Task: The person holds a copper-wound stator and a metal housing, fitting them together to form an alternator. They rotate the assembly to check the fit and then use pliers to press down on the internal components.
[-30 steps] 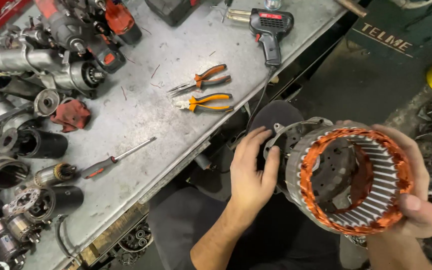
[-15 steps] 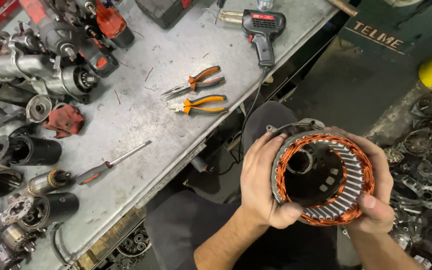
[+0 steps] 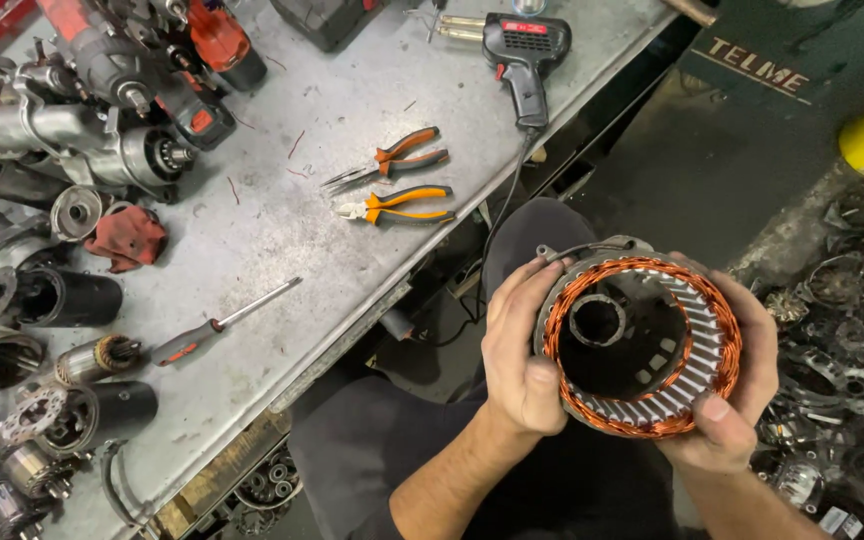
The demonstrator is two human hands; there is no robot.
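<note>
So both hands are wrapped around an alternator stator (image 3: pixel 642 345), the ring with copper windings round the rim and a slotted steel core inside, sitting in its grey metal housing. It's held up in the air over the person's lap, off to the right of the counter (image 3: pixel 352 100) and not touching it. The left hand (image 3: pixel 520 350) cups the left side of the ring, fingers curled over the top edge and thumb pressed on the copper near the bottom left. The right hand (image 3: pixel 737 400) grips the right and lower side, thumb lying on the windings at the bottom, fingers hidden behind the housing. Open face of the stator is tilted up toward the camera, so you can see straight through to a round hole in the back. On the counter there are two pairs of orange-handled pliers (image 3: pixel 397 185) lying just beside each other, a screwdriver (image 3: pixel 217 325) nearer the front edge, a black soldering gun (image 3: pixel 522 50) at the far end, a red rag (image 3: pixel 127 238), and a big pile of starter motors and parts (image 3: pixel 62 150) along the left side. More metal parts (image 3: pixel 842 300) are heaped on the floor to the right.
</note>
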